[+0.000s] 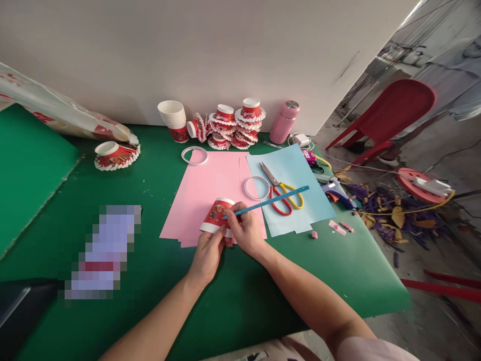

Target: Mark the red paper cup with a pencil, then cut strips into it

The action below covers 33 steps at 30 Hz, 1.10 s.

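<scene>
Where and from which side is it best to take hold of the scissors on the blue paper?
By the red loop and yellow loop, probably from the near right: the scissors lie aslant, loops that way, blades pointing far left. The blue pencil in the right hand crosses both loops in this view, so reach around it.

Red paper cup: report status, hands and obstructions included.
Left hand gripping red paper cup. Right hand holding blue pencil, tip at cup's side. Scissors near, partly behind pencil in view.
</scene>
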Available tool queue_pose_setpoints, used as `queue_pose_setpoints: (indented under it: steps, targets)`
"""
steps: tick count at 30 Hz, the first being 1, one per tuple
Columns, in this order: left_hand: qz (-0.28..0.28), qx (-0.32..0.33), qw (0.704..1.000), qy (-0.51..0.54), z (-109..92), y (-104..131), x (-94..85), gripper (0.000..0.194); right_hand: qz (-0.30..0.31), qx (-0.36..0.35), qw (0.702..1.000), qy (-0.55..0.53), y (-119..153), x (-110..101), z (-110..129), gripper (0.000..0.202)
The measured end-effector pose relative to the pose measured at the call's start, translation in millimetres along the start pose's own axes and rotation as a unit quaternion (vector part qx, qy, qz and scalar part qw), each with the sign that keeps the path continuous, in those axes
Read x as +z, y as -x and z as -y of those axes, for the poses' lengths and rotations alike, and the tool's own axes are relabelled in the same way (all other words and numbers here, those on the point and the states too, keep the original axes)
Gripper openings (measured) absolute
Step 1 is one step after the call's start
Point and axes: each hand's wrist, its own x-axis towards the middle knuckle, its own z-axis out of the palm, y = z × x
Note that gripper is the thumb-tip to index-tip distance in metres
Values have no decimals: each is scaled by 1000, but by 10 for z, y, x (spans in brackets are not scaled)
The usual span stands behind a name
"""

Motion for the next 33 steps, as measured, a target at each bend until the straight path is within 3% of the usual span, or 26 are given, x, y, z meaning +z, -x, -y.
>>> queue_pose_setpoints:
  steps: [33]
  targets:
    - [-11,-3,1000,9,-10,-4,19,18,1,2,999,-50,-4,12,-32,33]
